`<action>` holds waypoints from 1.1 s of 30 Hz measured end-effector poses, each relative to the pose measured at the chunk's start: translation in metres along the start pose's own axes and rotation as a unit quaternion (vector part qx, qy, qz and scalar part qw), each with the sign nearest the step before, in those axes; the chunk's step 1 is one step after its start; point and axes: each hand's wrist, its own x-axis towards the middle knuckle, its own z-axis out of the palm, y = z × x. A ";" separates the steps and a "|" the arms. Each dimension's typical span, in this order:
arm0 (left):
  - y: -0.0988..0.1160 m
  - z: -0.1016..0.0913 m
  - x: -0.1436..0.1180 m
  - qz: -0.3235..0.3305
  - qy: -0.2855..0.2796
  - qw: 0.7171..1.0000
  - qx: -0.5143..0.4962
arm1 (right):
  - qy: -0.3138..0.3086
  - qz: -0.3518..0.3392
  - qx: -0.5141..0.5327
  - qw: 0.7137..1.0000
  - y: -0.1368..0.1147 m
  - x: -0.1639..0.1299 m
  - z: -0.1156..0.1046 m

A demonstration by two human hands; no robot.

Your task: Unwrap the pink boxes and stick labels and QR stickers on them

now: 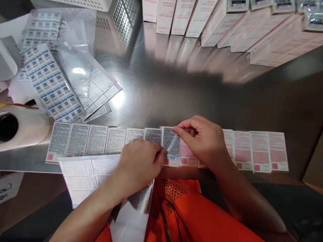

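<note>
**Printed label on a carton in a row, both hands upon it**

Clock bearings from the label; 12 is the far side.

- Printed label [171, 145], one: lying over a carton near the middle of the row.
- Right hand [202, 137], at 2 o'clock: thumb and forefinger pinched together at the label's upper right corner.
- Left hand [141, 156], at 8 o'clock: fingertips at the label's lower left edge; cannot tell whether they grip.
- Row of cartons [261, 148]: side by side, 9 to 3 o'clock; black-printed faces leftward, pink-printed rightward.
- Label sheet [75, 176], at 8 o'clock: partly beneath the left forearm.
- QR sticker sheet [57, 89], at 10 o'clock.
- White basket [88, 4], at 11 o'clock.
- Standing cartons [196, 18], at 1 o'clock.
- Metal surface [184, 87]: beneath the row.
</note>
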 end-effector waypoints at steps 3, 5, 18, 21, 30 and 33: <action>0.000 0.000 0.000 -0.003 0.002 1.000 0.002 | 0.007 -0.002 0.002 1.000 0.000 0.000 0.001; 0.000 0.000 0.001 -0.001 0.002 1.000 -0.001 | 0.011 -0.003 0.004 1.000 -0.001 0.000 0.002; 0.000 -0.001 0.000 -0.009 0.001 0.999 -0.045 | 0.044 0.011 0.046 0.998 0.008 -0.005 0.002; 0.000 -0.002 0.000 -0.010 0.004 0.999 -0.050 | 0.034 -0.015 -0.002 0.999 0.007 -0.006 0.003; 0.003 -0.005 -0.003 -0.022 0.008 0.997 -0.074 | -0.044 -0.096 -0.029 0.994 0.007 -0.013 -0.005; 0.004 -0.004 -0.003 -0.029 0.009 0.997 -0.074 | -0.061 -0.108 -0.012 0.992 0.008 -0.017 -0.007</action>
